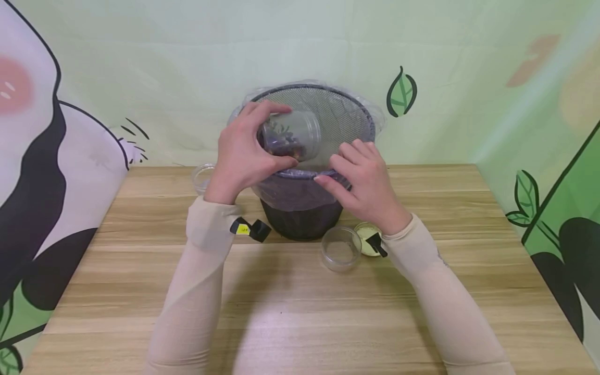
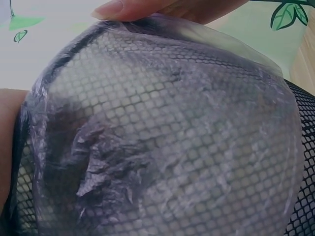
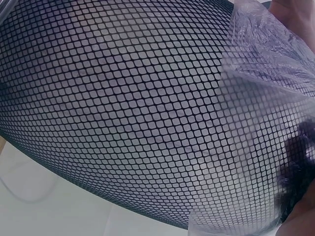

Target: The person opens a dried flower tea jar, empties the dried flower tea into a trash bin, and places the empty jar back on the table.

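My left hand (image 1: 244, 146) grips a clear plastic jar (image 1: 307, 133) between thumb and fingers. The jar lies on its side above the mouth of a black mesh bin (image 1: 302, 221), its open end toward the right, with dark purplish bits and some green inside. A thin translucent bag (image 1: 292, 195) lines the bin and folds over its rim. At the front right of that rim, my right hand (image 1: 363, 177) pinches the bag and edge with curled fingers. The left wrist view is mostly filled by the bag (image 2: 162, 123), the right wrist view by the bin's mesh (image 3: 123, 98).
A clear round container (image 1: 341, 252) stands in front of the bin at the right, beside a pale yellow round dish or lid (image 1: 367, 237) partly under the right wrist. Another clear round piece (image 1: 201, 178) sits behind the left wrist. A printed cloth (image 1: 187, 62) hangs behind the wooden table (image 1: 281, 323).
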Motion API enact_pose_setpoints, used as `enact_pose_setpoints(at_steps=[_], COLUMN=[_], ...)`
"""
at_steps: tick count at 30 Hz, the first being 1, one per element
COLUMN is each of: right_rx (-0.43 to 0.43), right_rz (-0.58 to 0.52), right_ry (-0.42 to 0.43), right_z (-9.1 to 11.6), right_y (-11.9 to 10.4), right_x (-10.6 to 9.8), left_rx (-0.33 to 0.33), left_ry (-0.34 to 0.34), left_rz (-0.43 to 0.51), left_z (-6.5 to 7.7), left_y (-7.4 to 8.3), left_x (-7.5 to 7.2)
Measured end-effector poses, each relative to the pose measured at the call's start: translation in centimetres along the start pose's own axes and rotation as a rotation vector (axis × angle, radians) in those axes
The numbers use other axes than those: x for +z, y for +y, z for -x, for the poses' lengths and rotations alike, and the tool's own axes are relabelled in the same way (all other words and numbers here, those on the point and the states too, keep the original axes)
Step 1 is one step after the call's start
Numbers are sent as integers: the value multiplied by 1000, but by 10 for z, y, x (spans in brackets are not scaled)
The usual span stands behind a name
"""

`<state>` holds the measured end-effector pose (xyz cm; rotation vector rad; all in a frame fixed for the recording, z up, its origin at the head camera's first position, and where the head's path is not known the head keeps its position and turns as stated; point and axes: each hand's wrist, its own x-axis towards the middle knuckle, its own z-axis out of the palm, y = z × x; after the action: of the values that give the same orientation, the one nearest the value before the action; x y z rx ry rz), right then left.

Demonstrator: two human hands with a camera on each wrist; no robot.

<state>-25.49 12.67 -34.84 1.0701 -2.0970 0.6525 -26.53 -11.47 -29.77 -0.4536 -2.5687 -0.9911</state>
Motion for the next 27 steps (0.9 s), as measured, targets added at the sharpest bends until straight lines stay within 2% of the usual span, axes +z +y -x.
enact_pose_setpoints(at_steps=[17,27], right_rx=[-2,1], right_rz=[-5,-5], right_ry=[4,5], right_z=[0,0], right_y=[0,1], right_x=[1,1], left_rx=[8,3], left_ry=[-2,19], left_rz=[-20,19], left_z=[0,0], left_y=[-1,-1], left_x=[-1,0])
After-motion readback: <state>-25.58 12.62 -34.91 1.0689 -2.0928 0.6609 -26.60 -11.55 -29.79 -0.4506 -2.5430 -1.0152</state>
